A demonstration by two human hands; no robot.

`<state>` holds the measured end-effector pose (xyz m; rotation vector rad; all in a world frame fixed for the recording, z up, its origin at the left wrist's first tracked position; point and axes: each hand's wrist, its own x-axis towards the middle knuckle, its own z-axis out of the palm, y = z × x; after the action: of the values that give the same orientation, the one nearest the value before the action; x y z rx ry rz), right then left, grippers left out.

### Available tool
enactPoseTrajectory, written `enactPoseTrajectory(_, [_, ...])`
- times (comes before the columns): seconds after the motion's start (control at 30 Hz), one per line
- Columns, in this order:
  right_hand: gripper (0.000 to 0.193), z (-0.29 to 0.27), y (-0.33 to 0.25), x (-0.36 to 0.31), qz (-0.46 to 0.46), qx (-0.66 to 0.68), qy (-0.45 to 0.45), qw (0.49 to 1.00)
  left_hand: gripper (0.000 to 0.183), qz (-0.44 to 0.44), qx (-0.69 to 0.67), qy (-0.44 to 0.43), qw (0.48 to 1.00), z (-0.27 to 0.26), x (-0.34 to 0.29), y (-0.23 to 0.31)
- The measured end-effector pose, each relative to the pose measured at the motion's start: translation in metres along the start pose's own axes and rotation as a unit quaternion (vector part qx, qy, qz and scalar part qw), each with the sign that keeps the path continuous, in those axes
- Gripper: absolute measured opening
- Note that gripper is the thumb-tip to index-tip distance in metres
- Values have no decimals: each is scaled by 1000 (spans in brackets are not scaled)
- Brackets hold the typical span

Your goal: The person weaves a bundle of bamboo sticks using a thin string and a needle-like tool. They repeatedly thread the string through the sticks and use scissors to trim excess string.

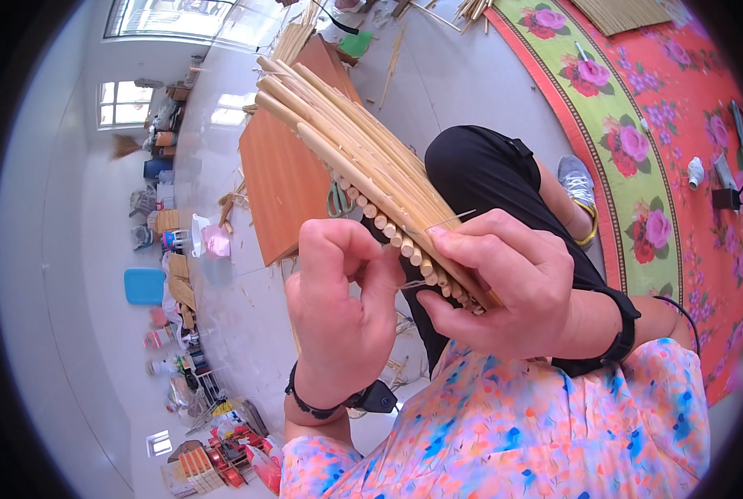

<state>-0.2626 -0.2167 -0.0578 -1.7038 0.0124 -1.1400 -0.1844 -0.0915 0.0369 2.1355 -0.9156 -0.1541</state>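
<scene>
Over my lap, right hand (504, 283) grips the reed bundle (363, 158) — left fingers (346, 249) pinch shut at its edge; a loose grip could let the reeds slip apart.

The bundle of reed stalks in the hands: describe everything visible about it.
The bundle of reed stalks is pale tan, its stems lying side by side like a mat, cut round ends in a row along the lower edge. It tilts up and away to the left. The right hand grips its near end; the left hand pinches beside it.

Pale floor (463, 91) carries orange board (284, 179), floral mat (662, 158).
</scene>
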Motion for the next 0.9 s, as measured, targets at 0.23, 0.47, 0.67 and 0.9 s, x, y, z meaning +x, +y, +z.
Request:
enactPoseTrajectory(0.23, [43, 4, -2, -3, -20, -39, 6, 999, 17, 60, 46, -19, 997, 1, 1, 0])
enactPoseTrajectory(0.47, [40, 9, -10, 2, 37, -15, -29, 999, 24, -6, -49, -25, 998, -16, 2, 4])
enactPoseTrajectory(0.67, [42, 12, -13, -1, 25, -31, -52, 998, 39, 303, 433, 124, 840, -56, 30, 14])
enactPoseTrajectory(0.9, [43, 19, -24, -1, -57, -18, -141, 988, 16, 366, 526, -39, 767, -87, 36, -11])
